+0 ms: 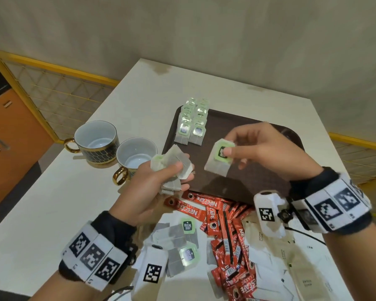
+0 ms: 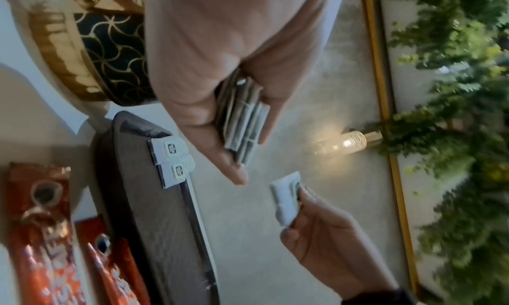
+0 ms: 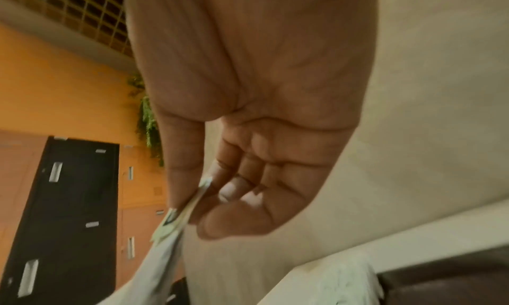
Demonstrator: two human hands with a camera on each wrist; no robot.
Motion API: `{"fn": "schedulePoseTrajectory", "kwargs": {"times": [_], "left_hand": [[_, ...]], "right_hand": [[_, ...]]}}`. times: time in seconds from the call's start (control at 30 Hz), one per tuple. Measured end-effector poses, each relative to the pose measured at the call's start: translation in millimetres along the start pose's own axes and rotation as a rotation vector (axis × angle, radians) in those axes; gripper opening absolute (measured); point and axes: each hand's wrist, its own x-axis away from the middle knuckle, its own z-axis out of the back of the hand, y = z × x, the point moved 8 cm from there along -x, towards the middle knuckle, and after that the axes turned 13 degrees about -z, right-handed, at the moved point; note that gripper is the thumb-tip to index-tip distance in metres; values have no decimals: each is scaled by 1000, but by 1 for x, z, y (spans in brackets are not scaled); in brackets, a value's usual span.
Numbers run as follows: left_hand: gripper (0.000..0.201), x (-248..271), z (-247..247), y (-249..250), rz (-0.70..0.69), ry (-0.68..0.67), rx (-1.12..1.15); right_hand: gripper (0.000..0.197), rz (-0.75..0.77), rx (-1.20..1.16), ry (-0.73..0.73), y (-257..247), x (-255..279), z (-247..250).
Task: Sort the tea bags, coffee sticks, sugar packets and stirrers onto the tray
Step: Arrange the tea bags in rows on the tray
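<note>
Up above the brown tray (image 1: 237,183), both hands are busy with tea bags. The left hand (image 1: 152,187) curls round a stack of tea bags (image 1: 174,168), thumb pressed on top, just off the tray's near left edge. The right hand (image 1: 267,148) pinches a single tea bag (image 1: 220,156) by its green tag between thumb and forefinger, its other fingers loosely bent, over the middle of the tray. Two rows of tea bags (image 1: 192,122) lie overlapping at the tray's far left corner. Coffee sticks (image 1: 224,227), loose tea bags (image 1: 180,240) and sugar packets (image 1: 291,257) lie heaped on the bench (image 1: 52,203) below the wrists, partly hidden by the wrist cameras. No stirrers can be made out. Two cups (image 1: 115,146) stand left of the tray.
</note>
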Motion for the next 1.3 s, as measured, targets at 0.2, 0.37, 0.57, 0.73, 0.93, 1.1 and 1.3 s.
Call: {"fn": "schedulePoseTrajectory", "kwargs": {"times": [0.2,0.37,0.57,0.73,0.93,1.1,1.3], "left_hand": [[21,3,-8,26,-389,-37,-278],[27,12,-28,41,-639,-210,-515],[43,19,-32,55,-896,-261,-747],[34,27,-43,59,-1019,-320,-899],[40,24,-41,56,-914,-287,-846],[33,10,-1,62,-644,120,-555],[13,0,0,25,-148,90,-117]], "right_hand": [[17,-266,-473,-382,41,5,-50],[39,-332,-734,-449,48,5,-66],[39,-289,-762,-417,44,9,-59],[7,-316,-765,-330,40,9,-58],[9,-310,-643,-199,35,5,-58],[9,-94,-396,50,15,5,-24],[7,80,-86,101,-9,11,-16]]}}
